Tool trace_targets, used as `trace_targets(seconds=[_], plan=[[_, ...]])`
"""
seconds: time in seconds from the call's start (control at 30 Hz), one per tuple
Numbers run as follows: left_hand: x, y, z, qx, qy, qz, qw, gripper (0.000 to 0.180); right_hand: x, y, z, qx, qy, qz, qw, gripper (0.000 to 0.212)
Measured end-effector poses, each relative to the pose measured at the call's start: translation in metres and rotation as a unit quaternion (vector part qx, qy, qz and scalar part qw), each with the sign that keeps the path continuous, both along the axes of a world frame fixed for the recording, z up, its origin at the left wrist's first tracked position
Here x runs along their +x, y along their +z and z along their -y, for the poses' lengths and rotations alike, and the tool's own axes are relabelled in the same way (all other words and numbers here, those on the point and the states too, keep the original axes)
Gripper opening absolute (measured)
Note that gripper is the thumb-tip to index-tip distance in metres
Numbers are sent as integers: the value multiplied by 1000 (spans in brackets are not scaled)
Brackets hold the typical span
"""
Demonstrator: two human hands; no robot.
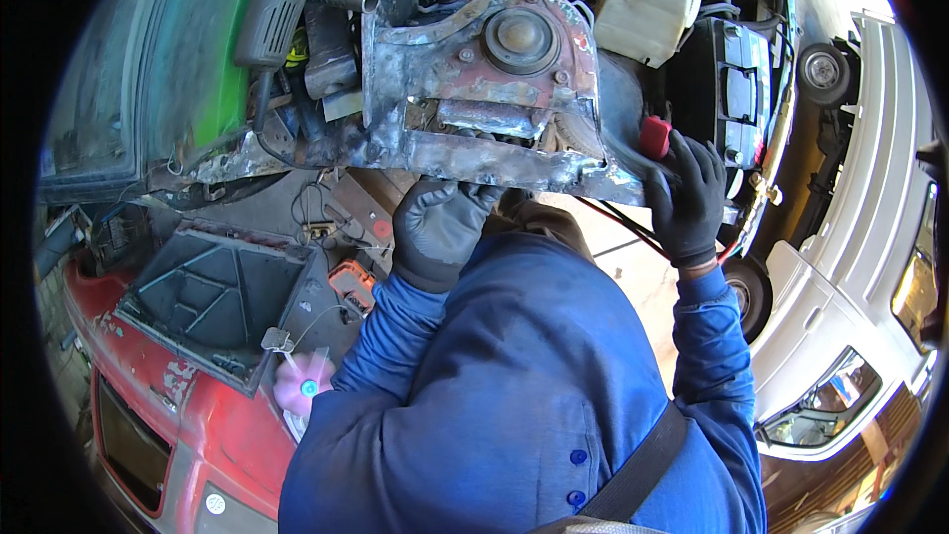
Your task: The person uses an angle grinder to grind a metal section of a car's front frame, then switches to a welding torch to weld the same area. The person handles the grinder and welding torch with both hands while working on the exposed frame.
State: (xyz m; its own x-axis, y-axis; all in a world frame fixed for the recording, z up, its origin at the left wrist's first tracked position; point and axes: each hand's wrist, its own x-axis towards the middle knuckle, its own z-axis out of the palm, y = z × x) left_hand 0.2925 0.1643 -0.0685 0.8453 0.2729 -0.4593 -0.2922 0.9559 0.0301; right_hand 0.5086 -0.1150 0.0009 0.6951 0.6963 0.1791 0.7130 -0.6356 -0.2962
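My left hand (432, 237), in a dark grey glove, is at the near edge of a bare, welded metal panel (474, 157) of an open engine bay. Its fingers are curled in, and the tips are partly hidden at that edge, so what they hold is unclear. My right hand (689, 200), gloved the same, lies against the bay's near right corner with its fingers apart. Close to those fingertips is a small red block-like piece (654, 137). Behind the panel edge rises a rusty strut mount (522, 40) with a round cap.
A black battery (736, 89) and a whitish plastic tank (643, 0) fill the bay's right side. An angle grinder (265, 15) rests at upper left against green bodywork. Below left are a red car body (213, 425), a dark metal panel (213, 287) and a pink bottle (301, 383). A white van (850, 267) stands right.
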Motion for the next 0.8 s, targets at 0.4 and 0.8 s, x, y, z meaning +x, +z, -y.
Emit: trace_targets(seconds=[0.4, 0.8], plan=[[0, 3, -5, 111, -70, 1, 991, 22, -2, -3, 0, 44, -12, 5, 999, 61], [26, 115, -22, 729, -308, -149, 593, 29, -2, -4, 4, 72, -3, 16, 997, 61]])
